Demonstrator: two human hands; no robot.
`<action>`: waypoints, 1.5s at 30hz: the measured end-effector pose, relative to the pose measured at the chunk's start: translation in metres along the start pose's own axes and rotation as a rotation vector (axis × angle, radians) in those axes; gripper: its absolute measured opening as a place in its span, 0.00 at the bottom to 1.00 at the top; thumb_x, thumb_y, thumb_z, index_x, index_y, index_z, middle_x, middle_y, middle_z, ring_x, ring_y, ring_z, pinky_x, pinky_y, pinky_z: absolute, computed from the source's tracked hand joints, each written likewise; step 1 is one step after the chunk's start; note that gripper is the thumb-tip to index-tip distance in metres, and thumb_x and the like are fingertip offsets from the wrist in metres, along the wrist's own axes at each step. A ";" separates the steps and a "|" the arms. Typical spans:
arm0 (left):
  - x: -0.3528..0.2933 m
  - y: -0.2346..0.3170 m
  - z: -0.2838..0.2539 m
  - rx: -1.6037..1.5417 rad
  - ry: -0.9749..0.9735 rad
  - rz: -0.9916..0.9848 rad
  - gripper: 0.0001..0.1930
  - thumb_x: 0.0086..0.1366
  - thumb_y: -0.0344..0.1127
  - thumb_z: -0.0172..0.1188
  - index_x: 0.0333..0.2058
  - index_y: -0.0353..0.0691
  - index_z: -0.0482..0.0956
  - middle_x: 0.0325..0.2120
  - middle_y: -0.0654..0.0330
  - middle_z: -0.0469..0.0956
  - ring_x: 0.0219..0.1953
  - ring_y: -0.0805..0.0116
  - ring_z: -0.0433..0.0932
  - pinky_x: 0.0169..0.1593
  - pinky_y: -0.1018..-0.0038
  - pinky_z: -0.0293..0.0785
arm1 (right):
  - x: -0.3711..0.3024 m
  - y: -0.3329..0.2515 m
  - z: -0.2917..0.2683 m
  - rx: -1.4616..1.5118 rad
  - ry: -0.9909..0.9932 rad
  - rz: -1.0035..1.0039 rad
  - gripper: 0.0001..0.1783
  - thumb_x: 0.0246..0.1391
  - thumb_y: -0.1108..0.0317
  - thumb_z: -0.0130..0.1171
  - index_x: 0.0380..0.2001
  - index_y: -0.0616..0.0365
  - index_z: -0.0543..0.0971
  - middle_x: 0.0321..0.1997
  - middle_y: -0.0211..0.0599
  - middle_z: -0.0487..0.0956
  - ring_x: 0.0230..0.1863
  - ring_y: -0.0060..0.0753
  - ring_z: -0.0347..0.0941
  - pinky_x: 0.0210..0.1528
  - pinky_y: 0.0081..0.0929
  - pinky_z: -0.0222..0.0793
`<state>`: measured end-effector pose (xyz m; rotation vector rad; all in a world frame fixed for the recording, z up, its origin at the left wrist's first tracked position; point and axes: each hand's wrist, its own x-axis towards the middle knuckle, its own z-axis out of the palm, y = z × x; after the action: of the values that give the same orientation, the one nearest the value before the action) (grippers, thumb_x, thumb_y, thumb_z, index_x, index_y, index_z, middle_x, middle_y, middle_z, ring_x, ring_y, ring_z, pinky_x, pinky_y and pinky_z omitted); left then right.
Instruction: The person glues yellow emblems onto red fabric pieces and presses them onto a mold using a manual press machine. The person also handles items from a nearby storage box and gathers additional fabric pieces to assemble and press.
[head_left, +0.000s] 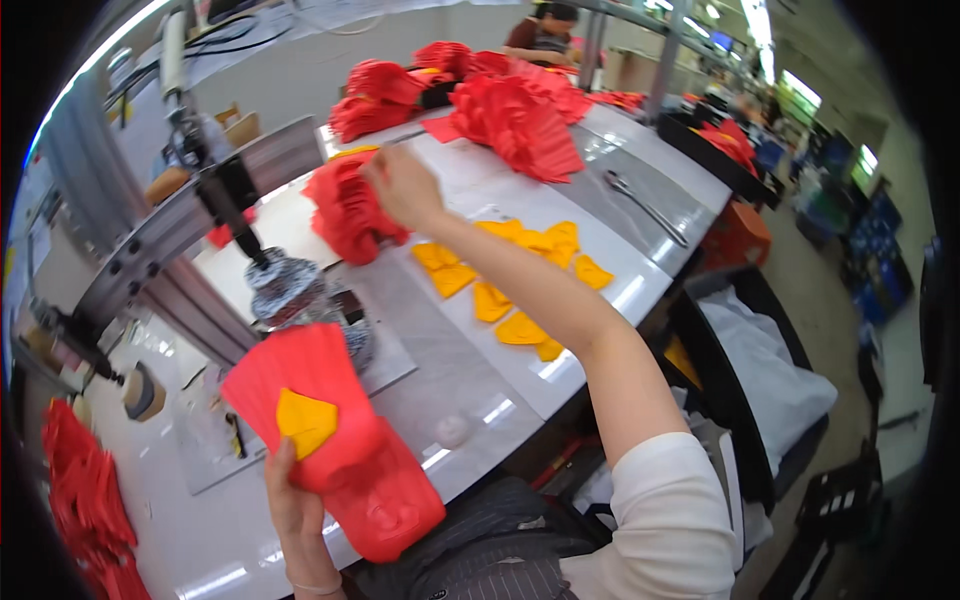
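Observation:
My left hand (293, 492) is closed on the lower left edge of a long, soft red piece (375, 480). The piece droops toward me over the table's near edge. A yellow angular patch (308, 422) lies on its face, right above my thumb. Stretched out across the table, my right hand (405, 187) is at a bunched stack of red pieces (345, 205), its fingers bent and drawn together at the stack's upper right side. What sits between those fingertips is hidden. Several loose yellow patches (520, 328) lie below my right forearm.
A metal press arm (228, 195) stands at left above a foil-wrapped form (290, 290). Larger red stacks (515, 115) lie at the back, beside a ratchet wrench (645, 208). More red pieces (88, 490) hang at far left. A black bin (745, 360) stands at right. Another person (543, 38) sits beyond.

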<state>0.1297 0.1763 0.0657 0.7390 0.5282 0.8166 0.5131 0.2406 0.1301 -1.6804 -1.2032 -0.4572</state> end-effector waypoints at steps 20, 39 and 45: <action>0.139 0.001 -0.001 0.972 0.039 0.569 0.20 0.56 0.42 0.69 0.40 0.32 0.80 0.35 0.55 0.82 0.36 0.67 0.81 0.43 0.70 0.76 | -0.133 -0.023 0.005 0.769 -0.730 0.476 0.39 0.40 0.60 0.75 0.53 0.68 0.68 0.25 0.36 0.79 0.21 0.23 0.73 0.22 0.20 0.70; 0.128 0.001 -0.024 1.081 0.076 0.584 0.34 0.54 0.52 0.68 0.51 0.33 0.68 0.45 0.49 0.77 0.47 0.60 0.77 0.49 0.68 0.73 | -0.149 -0.059 -0.001 0.575 -0.698 0.328 0.28 0.51 0.63 0.68 0.48 0.60 0.65 0.30 0.31 0.74 0.29 0.15 0.70 0.27 0.15 0.66; 0.126 0.000 -0.024 1.184 0.111 0.611 0.36 0.54 0.51 0.68 0.52 0.32 0.64 0.46 0.49 0.76 0.47 0.60 0.77 0.50 0.68 0.73 | -0.152 -0.064 -0.004 0.509 -0.702 0.275 0.24 0.52 0.63 0.66 0.46 0.59 0.66 0.30 0.31 0.73 0.30 0.16 0.70 0.28 0.17 0.67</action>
<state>0.1865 0.2865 0.0330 2.0194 0.9126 1.0834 0.3914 0.1633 0.0501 -1.5470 -1.3874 0.6193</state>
